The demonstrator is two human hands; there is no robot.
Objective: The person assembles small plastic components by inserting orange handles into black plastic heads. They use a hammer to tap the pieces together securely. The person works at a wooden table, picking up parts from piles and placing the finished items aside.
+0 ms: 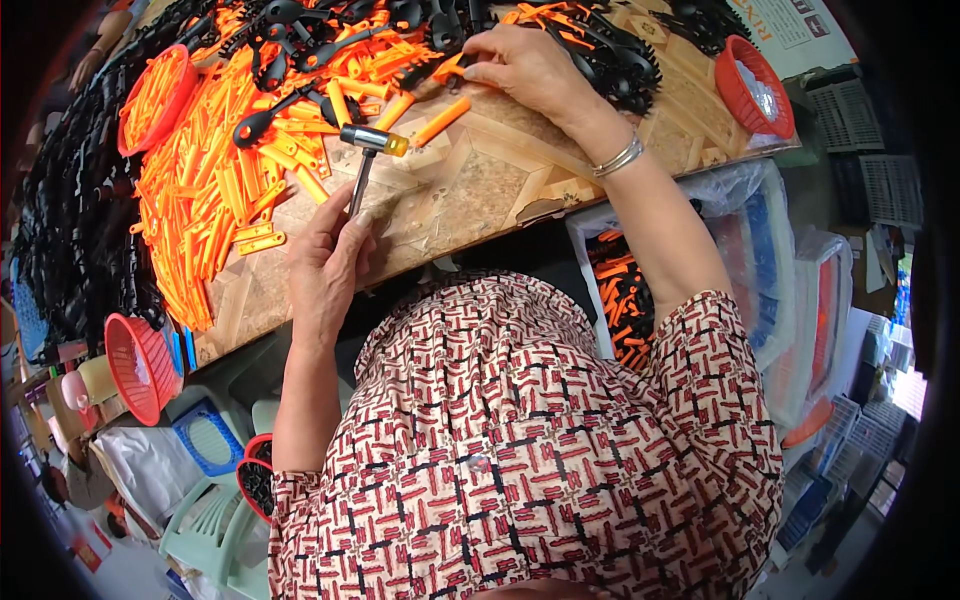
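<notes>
patterned wooden worktop (pixel 480 190): my left hand (pixel 325 265) grips small hammer (pixel 368 150) upright, my right hand (pixel 525 65) pinches orange plastic piece (pixel 448 68) beyond, up-right.

A small hammer (pixel 365 160) stands over the middle of the desk (pixel 480 190), its handle in the left hand (pixel 325 265) at the near edge. Left of it and behind it lies a wide heap of plastic strips (pixel 210 190), with long-handled plastic parts (pixel 300 40) on the heap's far side. The right hand (pixel 525 65) rests on pieces further back, right of the hammer. One basket (pixel 755 85) sits at the desk's right end, another (pixel 155 95) at the far left. A bin of strips (pixel 625 295) stands below the desk's right side.
</notes>
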